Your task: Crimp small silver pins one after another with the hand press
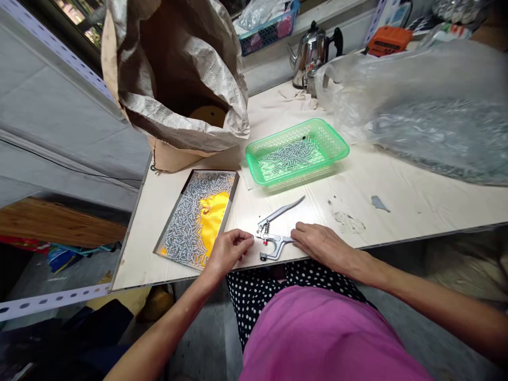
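Observation:
A small metal hand press (pixel 273 233) with a long lever lies on the pale table near its front edge. My right hand (pixel 319 243) rests on the table with its fingers closed on the tool's base. My left hand (pixel 228 251) is just left of the tool, fingers pinched together at its jaw on something too small to make out. Left of that hand lies a flat metal tray (pixel 230 203) with a yellow bottom and many small silver metal pieces (pixel 184 227).
A green plastic basket (pixel 337 143) holding more small silver pieces stands behind the tool. A big brown paper sack (pixel 178 79) stands at the back left, a large clear plastic bag (pixel 428 106) at the right, a steel kettle (pixel 311 53) behind.

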A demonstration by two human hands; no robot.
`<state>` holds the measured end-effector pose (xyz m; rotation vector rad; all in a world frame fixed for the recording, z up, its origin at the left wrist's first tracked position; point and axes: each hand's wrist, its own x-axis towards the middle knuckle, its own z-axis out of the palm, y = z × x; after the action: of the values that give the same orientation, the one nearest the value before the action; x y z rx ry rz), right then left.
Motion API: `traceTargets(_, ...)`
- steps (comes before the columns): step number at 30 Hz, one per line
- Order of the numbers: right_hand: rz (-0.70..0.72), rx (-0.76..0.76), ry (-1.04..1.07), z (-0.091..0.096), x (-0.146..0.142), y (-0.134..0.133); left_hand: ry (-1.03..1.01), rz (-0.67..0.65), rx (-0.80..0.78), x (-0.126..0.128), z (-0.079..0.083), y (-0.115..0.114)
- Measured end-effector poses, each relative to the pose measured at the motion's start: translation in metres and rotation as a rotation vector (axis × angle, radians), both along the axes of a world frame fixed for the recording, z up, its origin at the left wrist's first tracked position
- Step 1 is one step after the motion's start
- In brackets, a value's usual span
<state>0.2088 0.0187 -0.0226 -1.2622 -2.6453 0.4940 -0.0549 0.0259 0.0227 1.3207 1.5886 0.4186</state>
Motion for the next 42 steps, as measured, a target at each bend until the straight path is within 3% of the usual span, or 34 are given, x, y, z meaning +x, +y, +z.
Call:
traceTargets(6, -0.035, 0.018, -0.039, 0.003, -0.001, -0.005, -0.106, 0.083, -0.24, 0.025, -0.022, -0.012)
traceTargets(23, -0.067, 0.041, 0.007, -0.011, -0.001, -0.007, 0.064, -0.173, -0.418, 0.028, -0.016, 0.009)
traceTargets(30, -0.025, 0.076, 0.101, -0.019, 0.002, -0.007, 0.13, -0.164, -0.391, 0.031, -0.014, 0.003)
traceTargets(33, -0.018, 0.074, 0.089, -0.021, 0.002, -0.008, 0.104, -0.157, -0.452, 0.03, -0.013, 0.004)
traceTargets(38, -0.021, 0.049, 0.083, -0.008, 0.007, -0.003, 0.097, -0.159, -0.527, 0.03, -0.011, 0.01)
traceTargets(42, -0.06, 0.077, 0.052, 0.007, 0.014, 0.016, 0.092, -0.159, -0.531, 0.03, -0.011, 0.01)
